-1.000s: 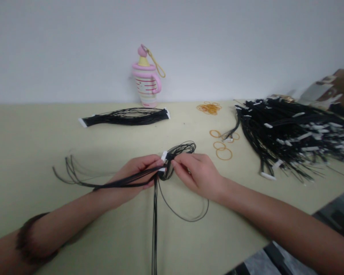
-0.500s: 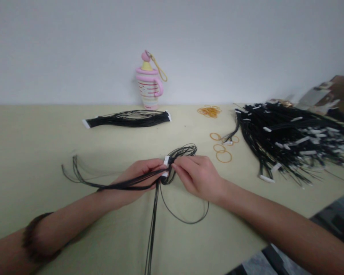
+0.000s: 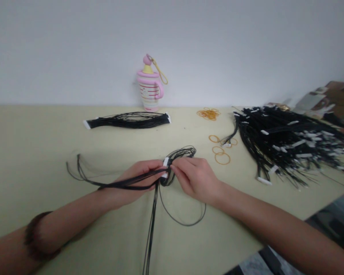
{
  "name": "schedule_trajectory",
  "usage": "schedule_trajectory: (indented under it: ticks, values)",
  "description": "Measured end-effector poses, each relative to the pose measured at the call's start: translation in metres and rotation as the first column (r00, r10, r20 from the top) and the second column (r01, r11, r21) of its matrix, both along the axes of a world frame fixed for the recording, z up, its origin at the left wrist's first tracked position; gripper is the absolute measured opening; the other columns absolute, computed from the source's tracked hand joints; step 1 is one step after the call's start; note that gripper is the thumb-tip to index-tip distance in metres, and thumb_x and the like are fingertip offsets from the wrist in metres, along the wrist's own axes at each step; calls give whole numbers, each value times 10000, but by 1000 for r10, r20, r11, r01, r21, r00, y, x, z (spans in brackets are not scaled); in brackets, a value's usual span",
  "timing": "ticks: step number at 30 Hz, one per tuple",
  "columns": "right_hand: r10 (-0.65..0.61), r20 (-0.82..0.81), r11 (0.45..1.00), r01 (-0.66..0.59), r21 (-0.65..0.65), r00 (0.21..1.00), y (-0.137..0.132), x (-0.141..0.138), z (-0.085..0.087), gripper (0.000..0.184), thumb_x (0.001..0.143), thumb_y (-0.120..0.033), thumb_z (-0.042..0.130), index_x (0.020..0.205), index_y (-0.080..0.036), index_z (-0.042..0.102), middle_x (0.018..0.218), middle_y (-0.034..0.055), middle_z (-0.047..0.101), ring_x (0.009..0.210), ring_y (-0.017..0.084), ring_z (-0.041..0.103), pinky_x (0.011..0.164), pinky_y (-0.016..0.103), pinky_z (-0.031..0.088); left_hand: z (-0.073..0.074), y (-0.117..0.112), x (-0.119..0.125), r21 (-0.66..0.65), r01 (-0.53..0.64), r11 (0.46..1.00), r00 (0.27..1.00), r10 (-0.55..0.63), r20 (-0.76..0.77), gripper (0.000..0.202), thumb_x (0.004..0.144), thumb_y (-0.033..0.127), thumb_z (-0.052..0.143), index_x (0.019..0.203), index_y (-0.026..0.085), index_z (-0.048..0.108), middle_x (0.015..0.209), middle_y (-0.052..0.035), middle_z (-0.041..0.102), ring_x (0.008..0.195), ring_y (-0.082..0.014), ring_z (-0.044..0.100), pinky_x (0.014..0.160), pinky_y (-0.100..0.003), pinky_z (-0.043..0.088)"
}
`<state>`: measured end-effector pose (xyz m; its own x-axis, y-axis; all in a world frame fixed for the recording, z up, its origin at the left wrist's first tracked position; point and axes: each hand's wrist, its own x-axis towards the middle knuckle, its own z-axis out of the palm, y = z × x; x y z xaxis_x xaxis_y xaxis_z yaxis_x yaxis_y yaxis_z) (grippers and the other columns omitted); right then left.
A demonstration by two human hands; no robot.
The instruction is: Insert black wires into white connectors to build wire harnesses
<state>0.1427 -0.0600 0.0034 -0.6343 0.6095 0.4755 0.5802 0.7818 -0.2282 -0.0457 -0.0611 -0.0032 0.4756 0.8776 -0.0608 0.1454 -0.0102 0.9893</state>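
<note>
My left hand is shut around a bunch of thin black wires, whose loose ends fan out to the left on the table. Two small white plastic connectors sit between my hands at the fingertips. My right hand pinches at the connectors and a tangle of black wire loops. Its fingertips touch those of my left hand. More wire hangs toward the table's near edge, with a long loop to its right.
A tied black wire bundle with white ends lies at the back. Several orange rubber bands lie right of my hands, beside a large heap of black wires. A pink-and-white cup-shaped ornament stands against the wall.
My hands stay together on the connectors, with only slight shifts in the wires. The whole scene sits a little lower in the view than before, and the heap appears slightly further left.
</note>
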Motion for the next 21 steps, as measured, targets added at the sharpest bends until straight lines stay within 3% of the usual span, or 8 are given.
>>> schedule_trajectory:
  ticks: [3,6,9,11,13,16,19,21]
  values:
    - [14,-30,997,-16,-72,999,5,0,4,223,878,-229,376,846,-134,576,757,50,610,673,119,532,631,226,397,-2,0,0,-92,-42,995,996,49,76,200,783,339,519,801,140,520,609,48,406,491,-27,328,426,-124,252]
    - [122,-115,968,-144,-207,986,16,7,8,186,853,-220,451,849,-149,622,765,33,622,688,107,539,642,220,402,6,0,-2,-120,-164,979,977,178,120,200,780,343,526,802,145,512,595,51,412,461,-15,316,406,-111,226]
    - [211,-245,831,-305,-465,946,32,18,8,146,798,-232,542,842,-148,653,760,27,630,685,107,552,639,228,430,25,-1,-5,-94,-221,971,962,233,140,187,773,337,535,794,153,508,607,46,434,462,-14,327,412,-112,225]
    - [154,-386,687,-379,-620,910,42,24,4,148,746,-251,604,820,-135,659,754,23,640,671,106,565,645,237,454,40,-4,-7,-34,-90,995,994,92,56,209,786,347,505,730,146,509,586,41,434,448,-21,323,399,-130,215]
    - [12,-529,547,-449,-707,848,48,27,0,161,698,-257,652,796,-129,652,731,14,643,650,104,580,647,239,472,50,-10,-5,63,142,988,983,-133,-130,270,813,361,448,673,140,514,562,29,441,463,-43,353,416,-154,248]
    - [-143,-639,407,-544,-734,756,52,28,-3,181,658,-254,688,787,-144,625,698,-2,641,614,100,600,619,230,490,53,-22,1,244,448,860,845,-319,-429,257,830,326,425,711,141,557,614,3,516,560,-76,432,524,-178,317]
    - [-194,-679,365,-590,-720,708,53,29,-2,169,723,-248,628,866,-162,601,828,33,662,734,124,632,685,260,502,43,-27,7,309,562,767,749,-313,-585,277,856,312,372,782,147,581,651,-9,555,592,-89,456,557,-193,306]
    - [-163,-663,450,-543,-709,731,53,30,1,217,819,-268,506,1012,-189,566,955,61,650,878,148,617,775,320,484,33,-23,8,316,535,784,753,-273,-598,290,859,320,360,772,144,573,631,-3,536,571,-86,436,544,-197,291]
